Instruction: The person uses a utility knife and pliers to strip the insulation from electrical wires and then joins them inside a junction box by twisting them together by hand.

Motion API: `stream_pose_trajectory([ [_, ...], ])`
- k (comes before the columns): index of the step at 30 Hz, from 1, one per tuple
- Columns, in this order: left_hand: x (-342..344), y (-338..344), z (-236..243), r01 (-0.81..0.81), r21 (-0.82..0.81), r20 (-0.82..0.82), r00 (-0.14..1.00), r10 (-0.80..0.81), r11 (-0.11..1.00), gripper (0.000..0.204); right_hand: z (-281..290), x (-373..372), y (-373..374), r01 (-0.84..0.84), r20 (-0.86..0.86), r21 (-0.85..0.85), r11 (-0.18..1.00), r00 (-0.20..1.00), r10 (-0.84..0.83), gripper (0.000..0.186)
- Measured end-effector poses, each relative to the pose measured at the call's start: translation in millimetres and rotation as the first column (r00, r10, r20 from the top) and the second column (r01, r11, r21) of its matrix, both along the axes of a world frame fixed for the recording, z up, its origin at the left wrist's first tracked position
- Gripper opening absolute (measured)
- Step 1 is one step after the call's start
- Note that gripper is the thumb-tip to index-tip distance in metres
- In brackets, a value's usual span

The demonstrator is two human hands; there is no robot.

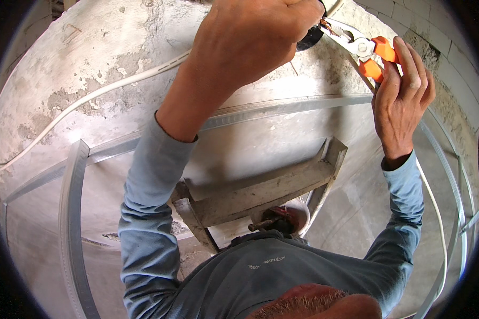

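Soft daylight, sharp centre, bent dark fisheye rim

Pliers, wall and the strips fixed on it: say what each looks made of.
Pliers: bare shiny metal jaws, handles in smooth orange sleeves, probably plastic or rubber. Wall: rough grey plaster or cement, patchy and chipped. Strips: thin dull grey metal, apparently ribbed along the edges.

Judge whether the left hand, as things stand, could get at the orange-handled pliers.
Probably yes. The left hand is raised right beside the pliers, near their metal nose, with nothing between them; the right hand already grips the orange handles.
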State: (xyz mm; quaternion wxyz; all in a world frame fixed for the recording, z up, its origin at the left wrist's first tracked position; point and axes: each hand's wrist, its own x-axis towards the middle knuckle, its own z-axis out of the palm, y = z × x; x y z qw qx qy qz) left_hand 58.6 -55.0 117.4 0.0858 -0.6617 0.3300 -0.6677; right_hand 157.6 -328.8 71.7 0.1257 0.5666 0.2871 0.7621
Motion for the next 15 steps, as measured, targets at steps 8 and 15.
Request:
stream_pose_trajectory([
  [8, -9.7, -6.5, 1.5, -0.057, 0.013, -0.004, 0.998, 0.057, 0.998, 0.005, 9.5, 7.7, -5.6, -0.054, 0.016, -0.029, 0.998, 0.998, 0.054, 0.023],
  [15, -9.7, -8.2, 1.6, -0.057, 0.003, -0.013, 0.998, 0.057, 0.998, 0.006, 8.8, 11.3, -6.8, -0.053, 0.055, -0.006, 0.999, 0.997, 0.053, 0.021],
])
